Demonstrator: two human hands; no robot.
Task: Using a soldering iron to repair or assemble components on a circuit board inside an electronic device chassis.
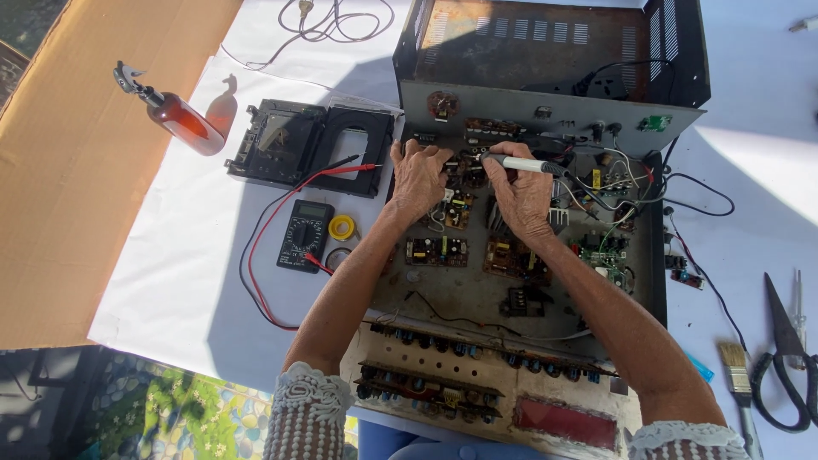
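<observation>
Head view: right hand [521,192] grips iron [521,163], tip over boards [460,209] in open chassis [477,298]. Left hand [417,175] curled, fingertips on boards. Meter [304,234] left of chassis.

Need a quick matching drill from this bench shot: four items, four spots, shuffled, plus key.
Items:
1. multimeter
2. amber spray bottle
3. scissors
4. grey pen-shaped tool

Places:
A. lying on the brown cardboard at far left
B. held in the right hand over the circuit boards
C. on the white sheet beside a yellow tape roll, with red and black leads attached
D. at the right edge, next to a paintbrush

Pairs: 1-C, 2-A, 3-D, 4-B
</observation>
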